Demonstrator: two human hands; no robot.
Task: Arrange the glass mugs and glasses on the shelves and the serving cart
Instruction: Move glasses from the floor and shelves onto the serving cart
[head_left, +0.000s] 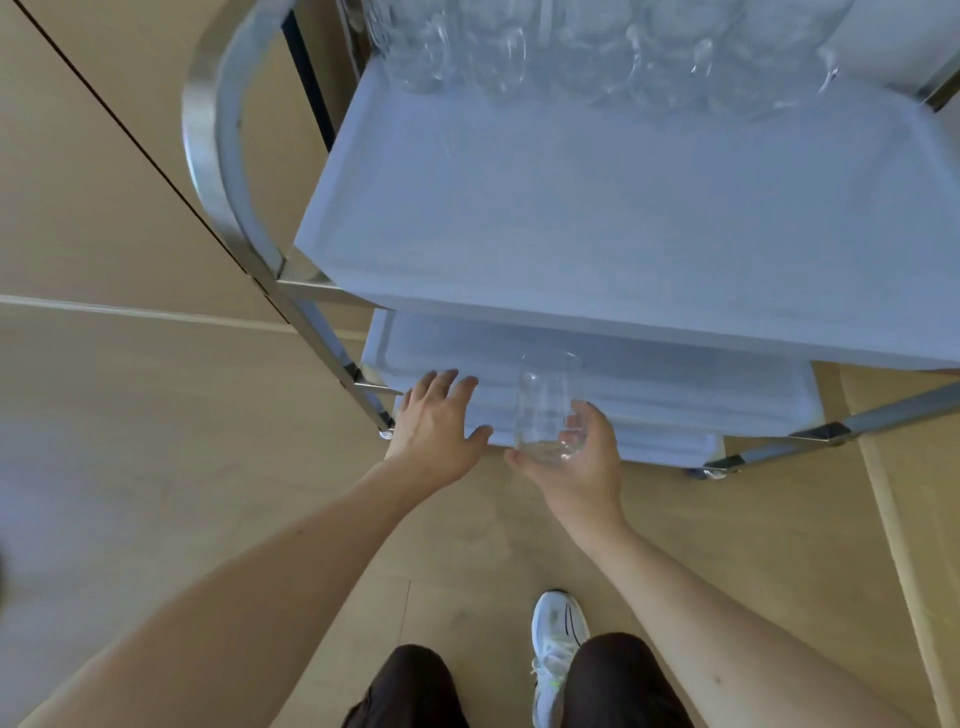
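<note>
Head view looks down on a serving cart with white trays in a chrome frame. At twelve o'clock, along the far edge of the top tray, a row of glass mugs stands close together; the near part of that tray is bare. At about five o'clock from the tray's middle, the right hand cups a clear glass at its base, fingers curled round the bottom, the glass upright and level with the front edge of the lower tray. The left hand is at nine o'clock of the glass, just beside it, fingers spread and straight, palm down, at the lower tray's front left corner; whether it touches the tray cannot be told.

By my reading, the step in hand is setting this glass onto a lower tray. The next move calls for carrying it forward under the top tray without knocking the rim above, then lowering it flat and letting go. Both forearms reach forward and down, the person bent over the cart, a white shoe between the knees at six o'clock.
</note>
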